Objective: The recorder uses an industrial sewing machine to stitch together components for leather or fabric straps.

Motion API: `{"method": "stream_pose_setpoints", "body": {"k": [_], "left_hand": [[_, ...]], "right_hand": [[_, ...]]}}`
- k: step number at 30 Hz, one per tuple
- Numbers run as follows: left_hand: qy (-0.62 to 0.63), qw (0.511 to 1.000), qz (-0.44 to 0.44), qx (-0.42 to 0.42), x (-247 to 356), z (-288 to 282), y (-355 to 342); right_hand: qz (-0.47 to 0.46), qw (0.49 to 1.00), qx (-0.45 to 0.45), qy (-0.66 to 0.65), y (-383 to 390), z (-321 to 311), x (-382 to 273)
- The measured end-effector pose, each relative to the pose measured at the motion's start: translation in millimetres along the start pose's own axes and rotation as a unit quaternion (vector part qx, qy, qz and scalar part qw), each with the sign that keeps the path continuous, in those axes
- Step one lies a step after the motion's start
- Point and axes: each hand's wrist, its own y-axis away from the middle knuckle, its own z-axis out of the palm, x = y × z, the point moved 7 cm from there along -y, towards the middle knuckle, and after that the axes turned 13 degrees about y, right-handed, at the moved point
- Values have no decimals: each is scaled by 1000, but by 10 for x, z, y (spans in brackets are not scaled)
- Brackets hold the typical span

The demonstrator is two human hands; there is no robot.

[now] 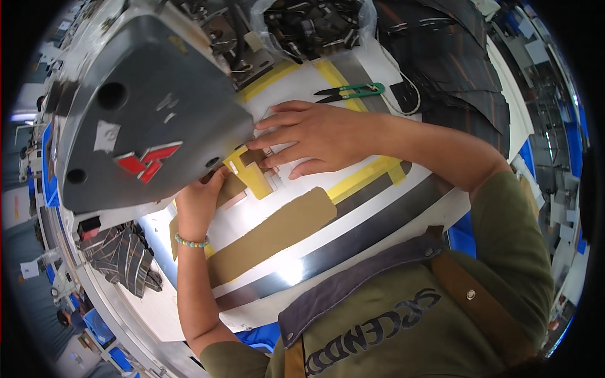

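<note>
My right hand [321, 138] lies spread and palm down on the white work surface, its fingertips reaching beside a yellow plate [253, 175] below the machine head. I cannot make out any cloth beneath those fingers. On the plate's left side is my left hand [200, 196], with a beaded bracelet at its wrist. Its thumb shows near the plate, while the other fingers are hidden behind the grey machine head [157, 107], which looks like a sewing machine's. A long brown strip [271, 233] lies on the surface in front of my hands.
Green-handled thread snips [353, 92] rest beyond my right hand, near a white cord [398, 79]. At the back stands a clear bag [372, 25] of dark pieces. Dark striped fabric [466, 75] is stacked at the right; more striped pieces [126, 258] lie at the lower left.
</note>
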Motion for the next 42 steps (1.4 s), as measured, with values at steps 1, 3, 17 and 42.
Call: {"method": "stream_pose_setpoints", "body": {"k": [1,3,17,42], "left_hand": [[-41,999,-22,-18,81,31,10],[-25,1000,-2,3,-80,-201,150],[-223,962,152,-44,403,-197,1028],[-374,890,-29,260,-1214,-2977,1357]], "right_hand": [[8,1000,-5,5,35,7,18],[2,1000,-15,5,2,-23,-29],[11,998,-51,25,-84,-61,-73],[39,996,-86,6,-168,-172,-103]]}}
